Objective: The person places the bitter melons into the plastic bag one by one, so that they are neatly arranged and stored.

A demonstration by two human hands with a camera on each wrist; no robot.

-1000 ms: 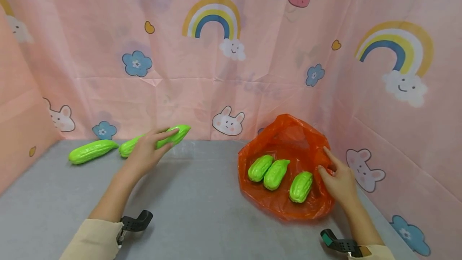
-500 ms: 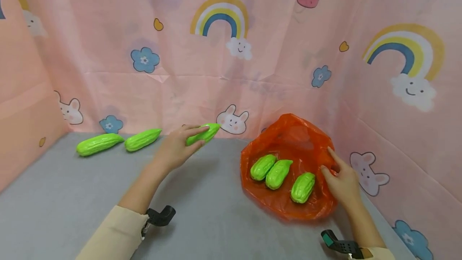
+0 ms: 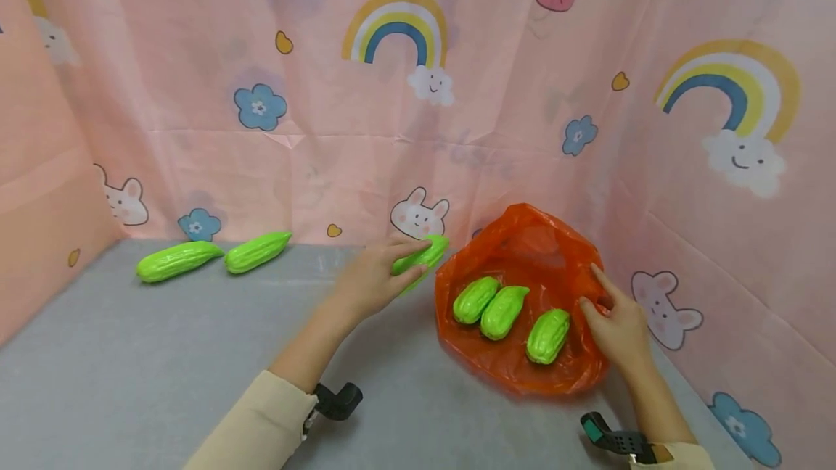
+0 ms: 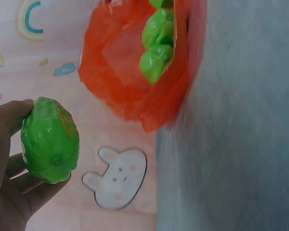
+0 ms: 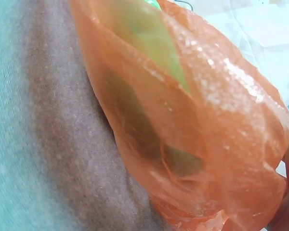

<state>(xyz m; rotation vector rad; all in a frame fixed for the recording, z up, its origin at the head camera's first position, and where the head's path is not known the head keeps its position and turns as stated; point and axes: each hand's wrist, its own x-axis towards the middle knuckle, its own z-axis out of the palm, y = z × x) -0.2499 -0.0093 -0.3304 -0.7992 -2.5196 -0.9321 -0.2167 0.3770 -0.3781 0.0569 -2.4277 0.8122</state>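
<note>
My left hand [image 3: 371, 278] holds a bright green bitter melon [image 4: 50, 139] in the air, just left of the red plastic bag's mouth. In the left wrist view, thumb and fingers wrap around it, and its blunt end faces the camera. The red plastic bag [image 3: 516, 376] lies with its mouth facing forward. Three bitter melons [image 3: 504, 312] lie inside it, apart from one another or side by side. My right hand [image 3: 620, 332] pinches the bag's right rim between thumb and fingers. In the right wrist view, the bag's thin film [image 5: 231, 130] covers most of the picture and hides the fingertips.
Two more bitter melons [image 3: 257, 252] lie at the back left of the grey table [image 3: 163, 368], near the wall. A pink printed cloth [image 3: 339, 107] hangs behind the table and along both sides.
My left hand has carried the bitter melon rightward from the back left to beside the bag. The right hand and the bag have stayed in place.
</note>
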